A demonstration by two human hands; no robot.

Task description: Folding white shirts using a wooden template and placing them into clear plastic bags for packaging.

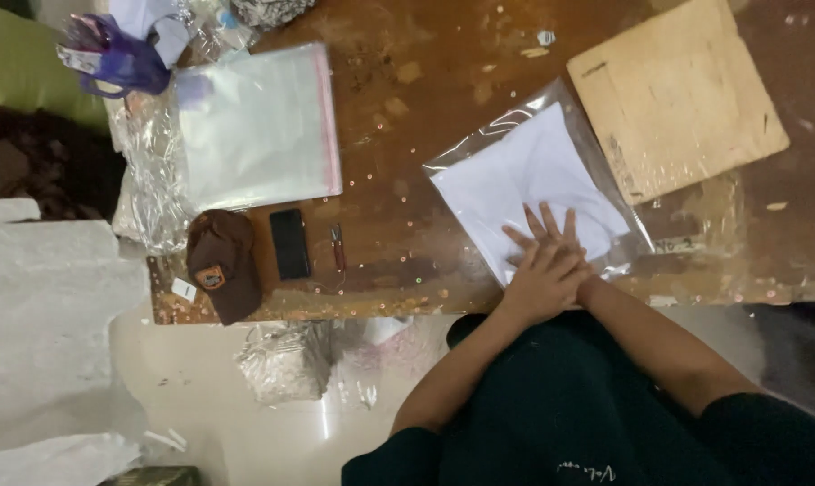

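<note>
pressing down with both hands stacked, my left hand (540,283) lies flat and open on top of my right hand (551,236), whose fingers are spread and open on the white folded cloth (524,184). neither hand grips anything; they just rest palm down. the cloth sits inside a clear plastic bag (506,121) that lies on the brown tabletop (398,108), directly under and just beyond my fingertips. a bare wooden board (677,94) lies beyond my hands and off to the right, close to the bag's far corner. well off to my left lie a small pair of snips (337,247), a dark phone (289,243) and a brown cap (223,263), and beyond those a stack of clear bags with a pink strip (259,126).
</note>
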